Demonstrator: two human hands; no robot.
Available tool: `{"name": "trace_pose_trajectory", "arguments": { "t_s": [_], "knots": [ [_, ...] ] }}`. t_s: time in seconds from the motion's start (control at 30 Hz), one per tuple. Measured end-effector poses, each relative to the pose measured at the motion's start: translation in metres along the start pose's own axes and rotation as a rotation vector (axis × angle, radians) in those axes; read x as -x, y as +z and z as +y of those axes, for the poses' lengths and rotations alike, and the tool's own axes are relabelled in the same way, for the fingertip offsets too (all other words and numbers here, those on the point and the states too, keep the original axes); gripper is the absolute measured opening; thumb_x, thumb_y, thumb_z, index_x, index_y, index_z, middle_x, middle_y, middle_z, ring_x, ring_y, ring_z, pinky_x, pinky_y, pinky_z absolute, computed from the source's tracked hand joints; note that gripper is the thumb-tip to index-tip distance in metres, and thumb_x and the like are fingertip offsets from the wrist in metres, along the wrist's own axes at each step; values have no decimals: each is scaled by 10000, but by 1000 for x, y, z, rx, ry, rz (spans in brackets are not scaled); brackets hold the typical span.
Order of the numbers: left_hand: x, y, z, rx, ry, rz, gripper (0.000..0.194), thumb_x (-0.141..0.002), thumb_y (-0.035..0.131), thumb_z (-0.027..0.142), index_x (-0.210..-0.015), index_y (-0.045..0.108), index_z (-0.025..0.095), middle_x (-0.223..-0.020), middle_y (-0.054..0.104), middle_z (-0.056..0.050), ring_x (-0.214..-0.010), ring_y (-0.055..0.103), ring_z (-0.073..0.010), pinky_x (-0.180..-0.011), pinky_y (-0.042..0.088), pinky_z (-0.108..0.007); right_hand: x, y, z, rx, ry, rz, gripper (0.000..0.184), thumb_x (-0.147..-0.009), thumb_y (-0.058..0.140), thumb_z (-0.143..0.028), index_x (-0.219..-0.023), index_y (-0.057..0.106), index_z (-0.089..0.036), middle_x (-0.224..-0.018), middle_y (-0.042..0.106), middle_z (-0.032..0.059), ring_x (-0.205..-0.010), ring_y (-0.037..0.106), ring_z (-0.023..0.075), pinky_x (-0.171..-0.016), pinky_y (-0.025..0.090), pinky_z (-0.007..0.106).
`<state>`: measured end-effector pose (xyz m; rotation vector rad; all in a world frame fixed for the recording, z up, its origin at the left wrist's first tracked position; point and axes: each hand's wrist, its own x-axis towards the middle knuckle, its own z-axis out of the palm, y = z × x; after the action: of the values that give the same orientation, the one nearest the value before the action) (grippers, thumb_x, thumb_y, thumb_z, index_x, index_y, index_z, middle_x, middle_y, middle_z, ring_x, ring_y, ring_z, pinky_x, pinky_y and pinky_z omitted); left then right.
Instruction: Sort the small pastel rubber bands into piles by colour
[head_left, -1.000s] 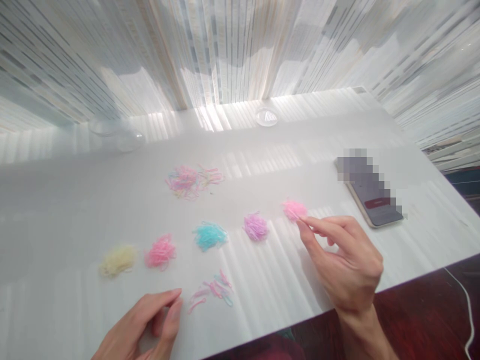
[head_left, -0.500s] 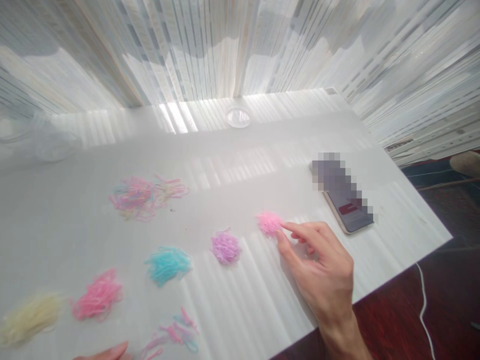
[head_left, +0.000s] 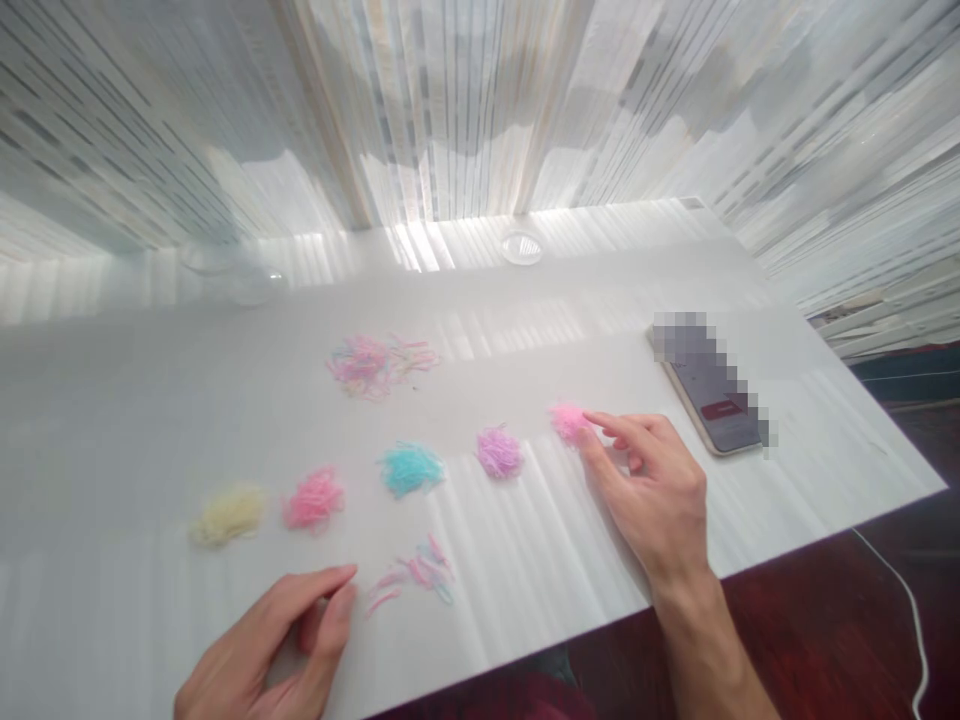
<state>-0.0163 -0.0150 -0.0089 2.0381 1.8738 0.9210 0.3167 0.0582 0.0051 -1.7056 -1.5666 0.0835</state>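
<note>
My right hand (head_left: 651,478) is at a small light pink pile (head_left: 568,424) of thin rubber-band-like strands. Its thumb and index tips touch the pile's right edge, slightly apart, with no strand visibly gripped. Leftward from there lie a purple pile (head_left: 499,453), a turquoise pile (head_left: 411,468), a deeper pink pile (head_left: 313,499) and a pale yellow pile (head_left: 229,515). My left hand (head_left: 274,640) rests near the front edge, fingers curled, thumb and index apart, holding nothing visible. Just right of it are scattered mixed strands (head_left: 420,572). A bigger mixed-colour heap (head_left: 371,364) lies farther back.
A phone (head_left: 709,390), partly blurred out, lies on the white table (head_left: 555,570) at right. Near the back edge sit a clear round lid-like disc (head_left: 522,247) and a clear container (head_left: 255,284). Striped curtains (head_left: 480,110) hang behind. A white cable (head_left: 904,600) runs at lower right.
The view has shifted, so the table's things appear farther right and smaller. My left hand has come up into view beside the scattered strands. My right hand stays at the light pink pile.
</note>
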Motion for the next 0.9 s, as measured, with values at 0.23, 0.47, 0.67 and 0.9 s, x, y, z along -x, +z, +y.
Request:
{"name": "trace_pose_trajectory", "arguments": {
  "t_s": [0.23, 0.47, 0.67, 0.9],
  "knots": [
    [-16, -4, 19, 155, 161, -56, 87, -977, 630, 205, -1001, 713, 216, -787, 718, 17, -580, 602, -105, -623, 523, -217, 2, 4, 6, 44, -114, 60, 205, -973, 661, -349, -1063, 791, -217, -1073, 739, 117, -1004, 683, 272, -789, 605, 429],
    [-13, -1, 21, 175, 146, -53, 149, -1003, 582, 243, -963, 719, 199, -779, 712, -1, -596, 577, -114, -636, 502, -241, 1, 10, 10, 20, -212, -7, 204, -985, 635, -323, -1060, 795, -222, -1091, 796, 102, -1028, 733, 276, -964, 592, 493],
    [-10, -1, 20, 168, 136, -58, 168, -1008, 572, 252, -955, 723, 201, -759, 699, 7, -606, 574, -119, -633, 482, -246, 1, 9, 9, -31, -162, 16, 265, -985, 575, -327, -1081, 784, -194, -1128, 802, 117, -1056, 753, 276, -956, 602, 468],
    [-8, -2, 20, 153, 151, -61, 185, -1006, 560, 263, -936, 719, 199, -784, 719, -7, -625, 590, -128, -648, 490, -254, 2, 10, 11, -49, -178, -40, 309, -972, 570, -362, -1130, 766, -184, -1188, 785, 139, -1113, 737, 285, -968, 585, 468]
  ]
}}
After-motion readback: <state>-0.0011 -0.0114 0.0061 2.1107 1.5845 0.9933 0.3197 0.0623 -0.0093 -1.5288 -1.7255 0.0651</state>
